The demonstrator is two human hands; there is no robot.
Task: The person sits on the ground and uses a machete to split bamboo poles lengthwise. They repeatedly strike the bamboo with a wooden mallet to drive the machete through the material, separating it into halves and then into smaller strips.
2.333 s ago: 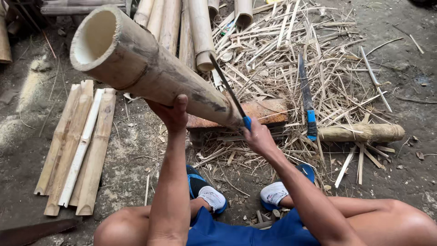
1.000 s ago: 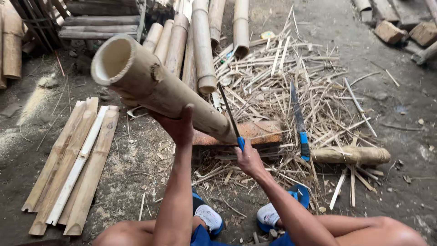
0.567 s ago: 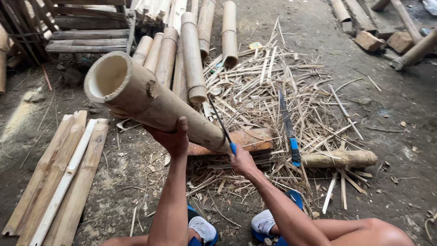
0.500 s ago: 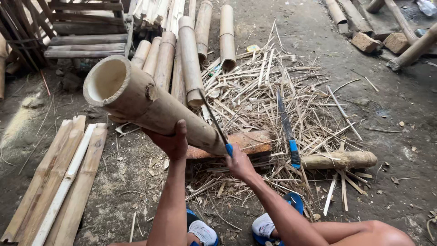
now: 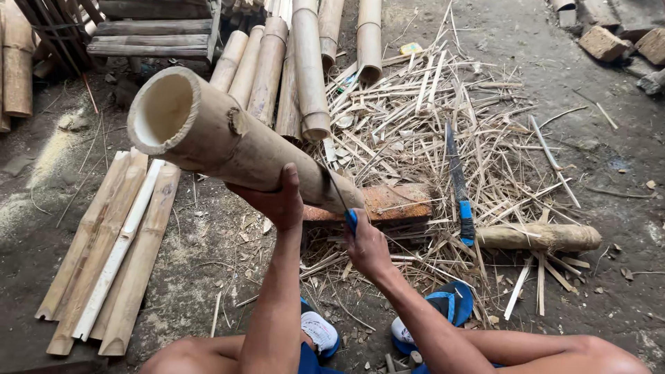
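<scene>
Bare dirt ground (image 5: 616,173) fills the frame, strewn at centre with bamboo slivers (image 5: 415,111). A thick bamboo pole (image 5: 228,142) is held tilted from upper left toward centre, its lower end resting on a rusty block (image 5: 388,202). The left hand (image 5: 277,201) is clenched around the pole from beneath. The right hand's (image 5: 367,246) grip is closed on a blue-handled knife (image 5: 344,206), its blade set against the pole. Split bamboo slats (image 5: 111,256) lie at lower left.

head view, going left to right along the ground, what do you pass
Flat split bamboo slats → left hand under the big bamboo culm → right hand → blue-handled knife → short round log
</scene>
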